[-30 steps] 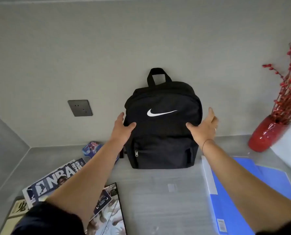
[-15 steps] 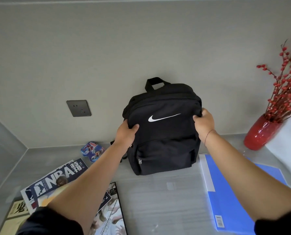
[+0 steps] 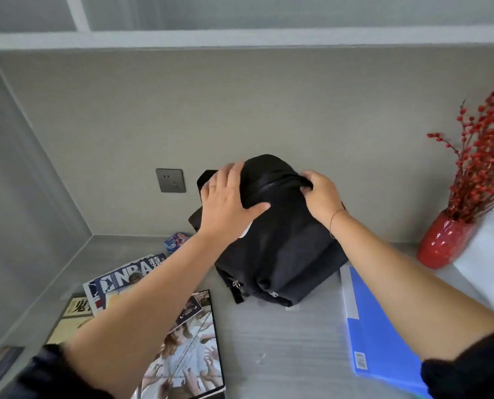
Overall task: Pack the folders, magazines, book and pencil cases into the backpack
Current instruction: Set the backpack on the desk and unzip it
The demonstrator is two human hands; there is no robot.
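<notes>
Grey desk: soft, light backpack (image 3: 280, 243) slumps; left hand (image 3: 228, 203) pressed flat at 10 o'clock, right hand (image 3: 320, 194) apparently pinching its top zip.

We see bare tabletop (image 3: 283, 341) open between the magazines (image 3: 188, 344) and the blue folder (image 3: 375, 326), while the backpack (image 3: 283, 254) blocks the back wall.

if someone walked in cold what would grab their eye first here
The black backpack in the middle, tipped forward on the grey desk, with the left hand flat on its top and the right hand pinching near the zip. Next, the red vase of berry twigs at the right, and the blue folder lying beside the bag.
</notes>
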